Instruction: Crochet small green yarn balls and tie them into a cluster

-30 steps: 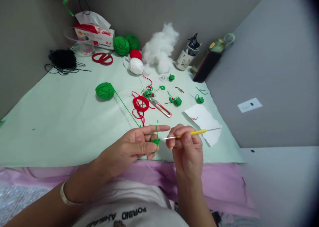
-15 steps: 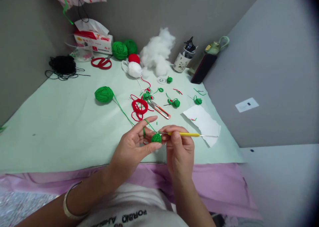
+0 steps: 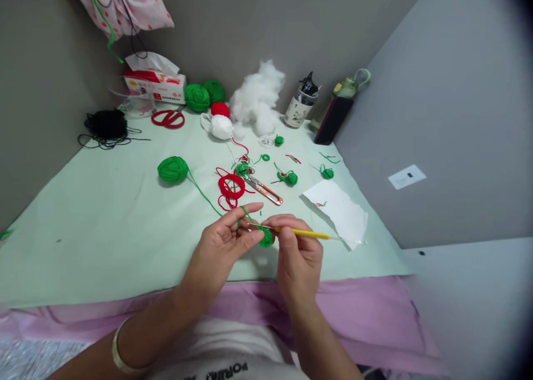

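Note:
Between the thumb and fingers of my left hand (image 3: 227,238) is pinched a small green crocheted piece (image 3: 266,238). Green yarn loops around its fingers and runs back to a green yarn ball (image 3: 172,170) on the left of the table. My right hand (image 3: 300,252) grips a crochet hook with a yellow handle (image 3: 308,234), its metal tip pointing left, over the top of the green piece. Whether the tip is through a stitch I cannot tell. Just beyond my hands lie a tangle of red yarn (image 3: 231,186) and orange-handled thread snips (image 3: 268,193).
Small green crocheted pieces (image 3: 291,178) and yarn scraps lie beyond the hands. A torn white paper (image 3: 339,213) is at right. Farther back stand white stuffing (image 3: 258,96), red scissors (image 3: 168,119), black yarn (image 3: 106,125), a tissue box (image 3: 166,88), a pen cup (image 3: 298,109) and a phone (image 3: 335,120) against a bottle.
The view has tilted, so the tabletop things sit slightly lower. The green crocheted piece has turned in my left fingers, and the hook has shifted a little left relative to it.

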